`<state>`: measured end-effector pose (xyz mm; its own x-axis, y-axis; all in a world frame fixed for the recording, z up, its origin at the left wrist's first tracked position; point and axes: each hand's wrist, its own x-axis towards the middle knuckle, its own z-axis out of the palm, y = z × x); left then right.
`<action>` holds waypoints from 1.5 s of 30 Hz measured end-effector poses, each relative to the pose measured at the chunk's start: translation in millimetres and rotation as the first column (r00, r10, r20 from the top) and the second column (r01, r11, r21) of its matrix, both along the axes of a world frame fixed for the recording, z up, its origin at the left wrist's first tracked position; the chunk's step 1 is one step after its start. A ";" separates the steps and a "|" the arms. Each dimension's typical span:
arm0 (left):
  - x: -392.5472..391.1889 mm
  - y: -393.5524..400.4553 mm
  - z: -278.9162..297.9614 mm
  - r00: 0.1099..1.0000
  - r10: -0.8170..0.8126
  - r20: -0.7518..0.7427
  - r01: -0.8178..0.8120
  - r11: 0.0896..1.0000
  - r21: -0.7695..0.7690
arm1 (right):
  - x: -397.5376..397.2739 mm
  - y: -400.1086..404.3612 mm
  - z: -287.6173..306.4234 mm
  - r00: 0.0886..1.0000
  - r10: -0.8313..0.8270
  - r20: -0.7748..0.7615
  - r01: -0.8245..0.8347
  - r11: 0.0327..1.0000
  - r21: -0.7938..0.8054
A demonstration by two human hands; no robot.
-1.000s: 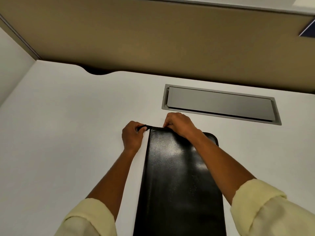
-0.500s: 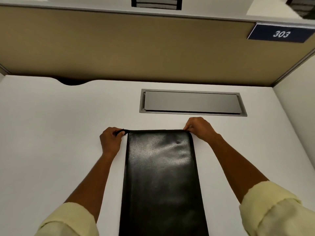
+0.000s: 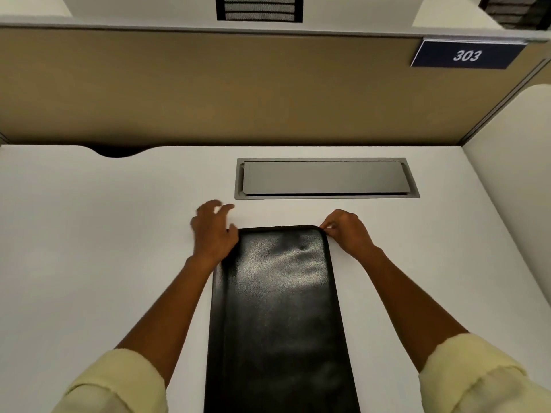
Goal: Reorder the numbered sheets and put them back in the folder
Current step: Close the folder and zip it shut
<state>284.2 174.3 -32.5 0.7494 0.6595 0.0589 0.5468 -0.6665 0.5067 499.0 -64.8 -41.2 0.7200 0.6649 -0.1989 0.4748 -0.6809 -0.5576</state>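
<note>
Black and faintly pebbled, the folder [image 3: 277, 308] lies closed on the white desk [image 3: 89, 248], its long axis running straight away from the person, so that the far short edge sits under both hands and the near end runs off the bottom of the view. The right hand [image 3: 347, 234] is at the far right corner, thumb and fingertips pinched on what looks like a small tab or zip pull (too small to name with confidence). The left hand [image 3: 213, 231] rests at the far left corner with its fingers spread and relaxed, holding nothing; its heel overlaps the folder's edge, though whether it presses down or only hovers I cannot tell.

The coming move likely turns on that right-corner pinch: from there the long right edge runs back toward the person, so the right hand is the one placed to draw along it, with the left free to steady the cover.

No numbered sheets show anywhere; presumably they are inside, so the reordering has not begun. Whether the far edge is already unfastened is hard to make out. Beyond the hands a grey cable hatch [image 3: 326, 178] is set into the desk, and a sign [image 3: 466, 55] reading 303 hangs on the tan partition [image 3: 208, 90].
</note>
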 end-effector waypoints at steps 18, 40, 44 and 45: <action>76.9 -55.4 17.7 0.965 -0.263 0.004 0.236 0.856 -0.461 | -30.2 4.9 40.7 0.949 -0.157 -0.274 0.242 0.919 0.312; -100.2 -38.4 83.0 0.737 0.479 0.477 0.004 0.702 -0.712 | -173.3 141.9 211.4 0.894 0.344 0.287 -0.406 0.892 0.197; -139.7 -43.0 81.5 0.645 0.573 0.505 -0.004 0.664 -0.748 | -218.4 152.2 218.7 0.818 0.453 0.355 -0.523 0.842 0.130; -149.1 -43.8 80.1 0.634 0.578 0.514 0.006 0.661 -0.751 | -228.6 152.2 219.6 0.795 0.476 0.375 -0.550 0.828 0.114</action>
<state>135.1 130.4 47.7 0.4331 0.8973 -0.0854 -0.0493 0.1182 0.9918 270.4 87.4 178.4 0.2582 0.9523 0.1629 0.8944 -0.1718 -0.4130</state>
